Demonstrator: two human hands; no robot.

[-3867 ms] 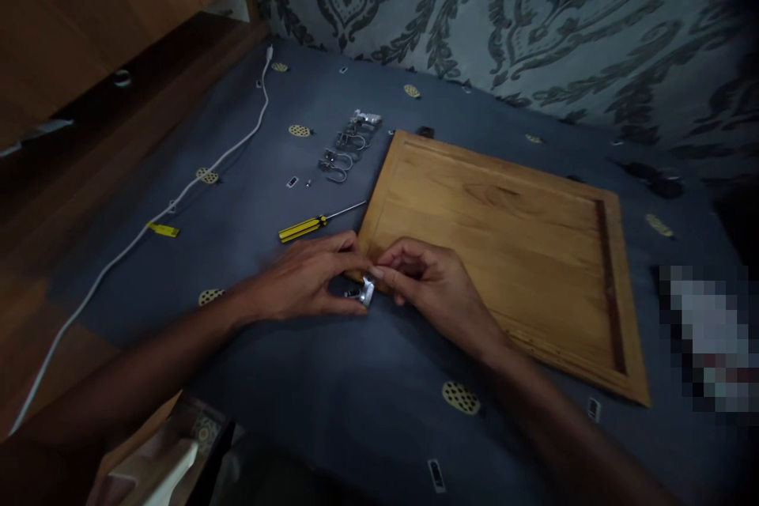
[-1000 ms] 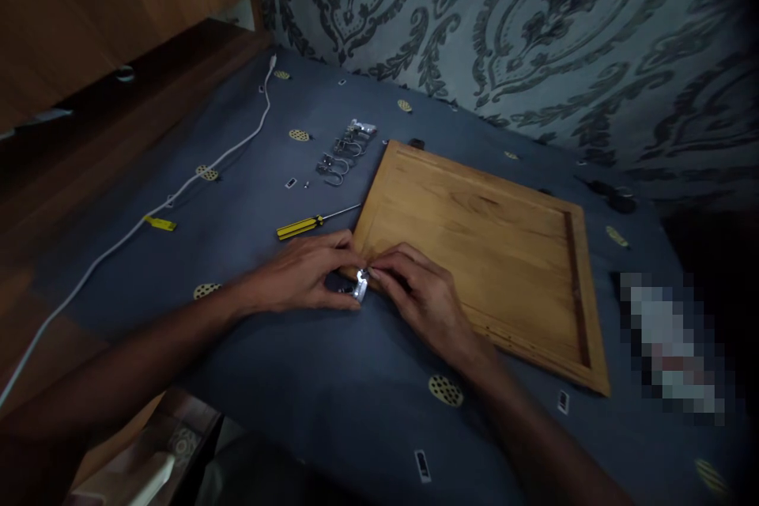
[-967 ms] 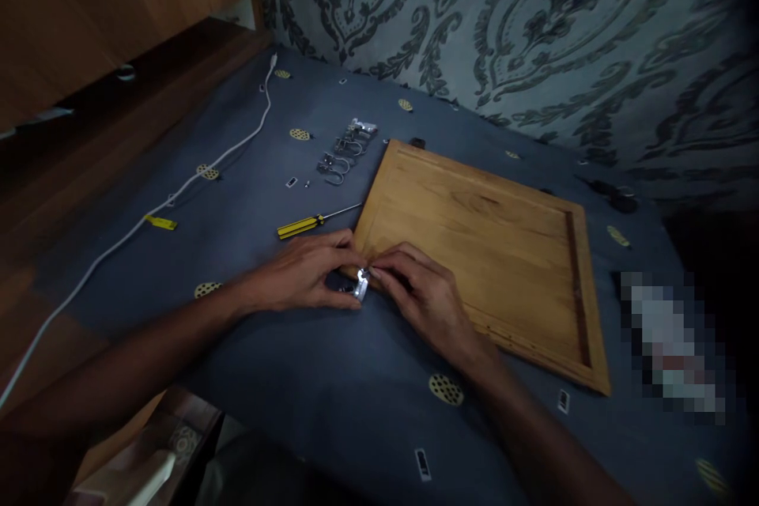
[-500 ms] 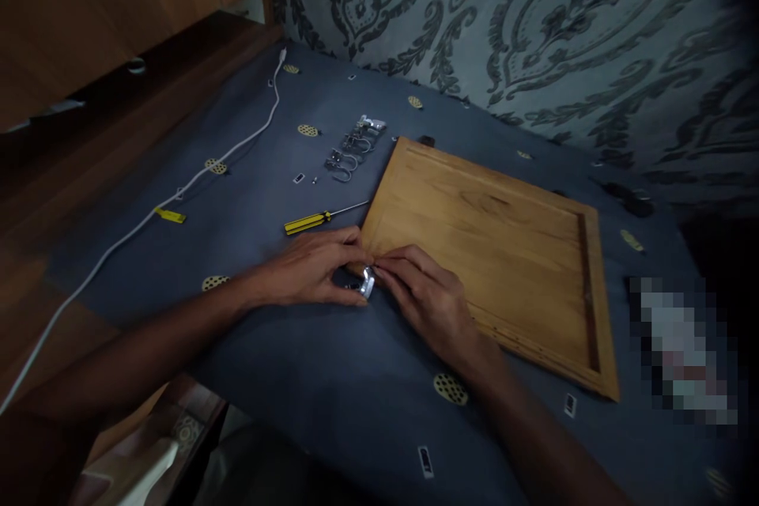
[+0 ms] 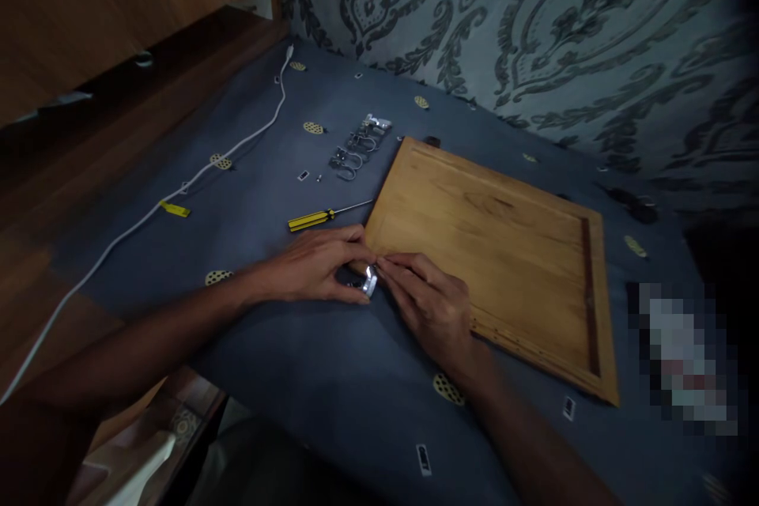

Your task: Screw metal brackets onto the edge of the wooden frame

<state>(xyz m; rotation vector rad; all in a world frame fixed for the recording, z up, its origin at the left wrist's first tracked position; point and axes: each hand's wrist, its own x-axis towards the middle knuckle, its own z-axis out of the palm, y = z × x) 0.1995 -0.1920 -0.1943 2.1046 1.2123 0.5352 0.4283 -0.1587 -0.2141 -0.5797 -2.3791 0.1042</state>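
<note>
At the near-left corner of a framed wooden board (image 5: 498, 245), my left hand (image 5: 311, 265) holds a small shiny metal hook-like fitting (image 5: 368, 283) between thumb and fingers against the edge. My right hand (image 5: 430, 308) has its fingertips pinched together right beside the fitting. Whatever is in that pinch is too small to make out. A row of small holes runs along the board's near edge. Just above my left hand lies a screwdriver (image 5: 314, 219) with a yellow and black handle, its tip at the board's left side.
Several similar shiny metal hooks (image 5: 359, 146) lie in a row beyond the screwdriver, a tiny bright piece (image 5: 319, 179) near them. A white cable (image 5: 136, 229) crosses the grey patterned cloth (image 5: 296, 379) on the left. Dark items (image 5: 632, 202) and a blurred-out patch are on the right.
The view has shifted slightly. Both hands stay at the board's corner with the metal fitting; my right fingers have barely changed position.
</note>
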